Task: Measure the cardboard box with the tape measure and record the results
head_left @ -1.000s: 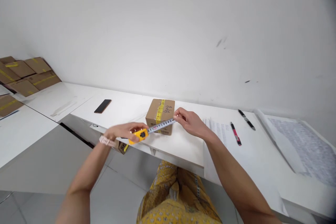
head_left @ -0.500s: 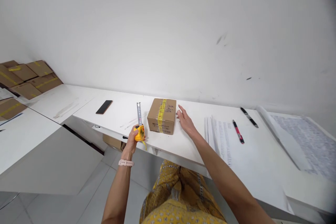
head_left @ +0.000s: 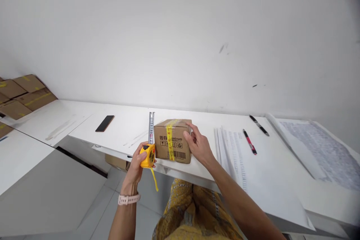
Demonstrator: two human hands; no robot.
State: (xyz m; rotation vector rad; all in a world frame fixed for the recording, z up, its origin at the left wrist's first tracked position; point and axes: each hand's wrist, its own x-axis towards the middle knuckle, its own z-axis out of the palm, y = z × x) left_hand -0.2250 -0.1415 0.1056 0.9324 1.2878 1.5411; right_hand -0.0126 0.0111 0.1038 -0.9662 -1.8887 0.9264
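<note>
My left hand (head_left: 137, 163) is closed around a yellow tape measure (head_left: 147, 155) near the front edge of the desk. Its metal blade (head_left: 151, 127) is partly drawn out and points away from me, along the left side of a cardboard box (head_left: 176, 142). Yellow tape runs over the box, and its printed front face is turned up towards me. At the box's right side, my right hand (head_left: 198, 144) grips it, thumb on the front and fingers at the top right edge. A yellow strap hangs below the tape measure.
A phone (head_left: 105, 123) lies to the left on the white desk (head_left: 126, 116). To the right are printed sheets (head_left: 233, 150), a red and black pen (head_left: 249, 141), a black pen (head_left: 259, 125) and more papers (head_left: 317, 150). Several taped boxes (head_left: 36, 97) are stacked far left, against the wall.
My right hand has moved from beside the box onto it and taken hold. The box has tipped, showing more of its front and less of its top. The tape measure stays in my left hand.
</note>
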